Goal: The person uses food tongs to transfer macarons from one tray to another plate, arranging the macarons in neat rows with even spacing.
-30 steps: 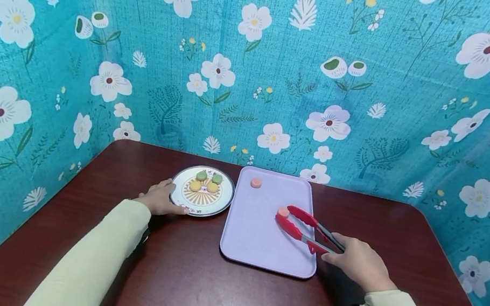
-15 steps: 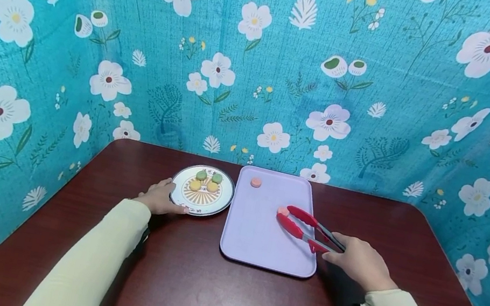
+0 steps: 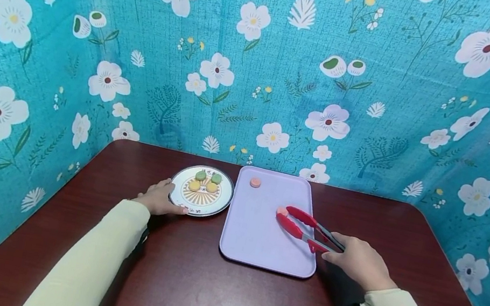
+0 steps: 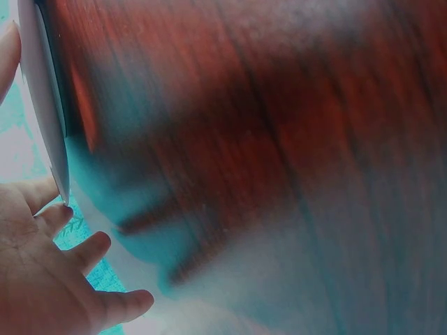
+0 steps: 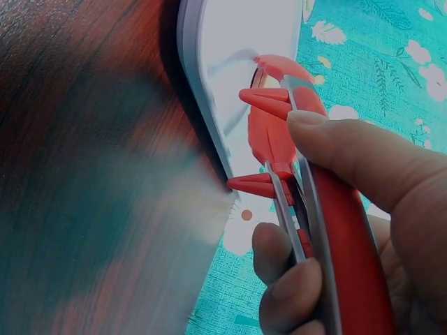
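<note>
My left hand holds the rim of a round white plate with a gold sunburst pattern, its thumb at the front edge and its fingers along the left side. Two green and two yellow macaron-like rounds lie on the plate. In the right hand is a pair of red-and-silver tongs, gripped between thumb and curled fingers. The tong heads reach over a lilac tray and stand on either side of a pink round, partly covering it. Another pink round lies near the tray's far left corner.
The dark wooden table carries both plate and tray, set close side by side. Behind it and at both sides hangs a teal flowered cloth.
The tong heads have drawn slightly over the nearer pink round, so less of it shows than a second ago. The left hand and plate stay in place.
</note>
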`<action>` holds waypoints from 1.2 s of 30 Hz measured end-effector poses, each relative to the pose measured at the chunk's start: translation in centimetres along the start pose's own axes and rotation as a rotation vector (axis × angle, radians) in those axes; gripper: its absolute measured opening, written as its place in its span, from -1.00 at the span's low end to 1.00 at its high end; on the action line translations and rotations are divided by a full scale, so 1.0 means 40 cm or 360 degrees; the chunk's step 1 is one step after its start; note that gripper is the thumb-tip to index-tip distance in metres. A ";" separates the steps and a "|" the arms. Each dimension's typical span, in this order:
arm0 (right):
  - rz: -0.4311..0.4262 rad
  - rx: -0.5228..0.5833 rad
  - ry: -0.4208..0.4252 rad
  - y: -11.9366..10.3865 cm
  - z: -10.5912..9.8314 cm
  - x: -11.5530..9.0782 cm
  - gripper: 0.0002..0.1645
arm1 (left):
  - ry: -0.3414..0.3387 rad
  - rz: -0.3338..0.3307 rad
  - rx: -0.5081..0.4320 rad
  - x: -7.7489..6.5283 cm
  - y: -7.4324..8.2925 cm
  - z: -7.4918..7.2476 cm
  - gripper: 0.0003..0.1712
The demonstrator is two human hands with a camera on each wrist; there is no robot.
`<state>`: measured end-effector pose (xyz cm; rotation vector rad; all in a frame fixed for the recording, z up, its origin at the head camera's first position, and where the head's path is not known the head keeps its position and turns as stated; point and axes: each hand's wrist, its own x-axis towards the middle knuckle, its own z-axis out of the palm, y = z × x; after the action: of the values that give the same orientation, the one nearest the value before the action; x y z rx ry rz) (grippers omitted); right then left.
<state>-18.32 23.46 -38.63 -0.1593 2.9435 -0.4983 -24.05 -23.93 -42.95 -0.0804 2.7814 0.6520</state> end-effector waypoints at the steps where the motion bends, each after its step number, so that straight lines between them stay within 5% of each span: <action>1: 0.0001 -0.0001 -0.0001 0.000 0.000 0.000 0.00 | 0.0001 -0.0001 -0.0001 -0.001 0.000 0.000 0.22; 36: 0.0020 0.0017 -0.0008 -0.002 0.008 -0.005 0.00 | 0.0011 -0.0018 -0.0002 -0.005 0.002 0.000 0.22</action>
<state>-18.05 23.29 -38.87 -0.1402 2.9348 -0.5111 -23.88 -23.86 -42.87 -0.0989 2.7851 0.6514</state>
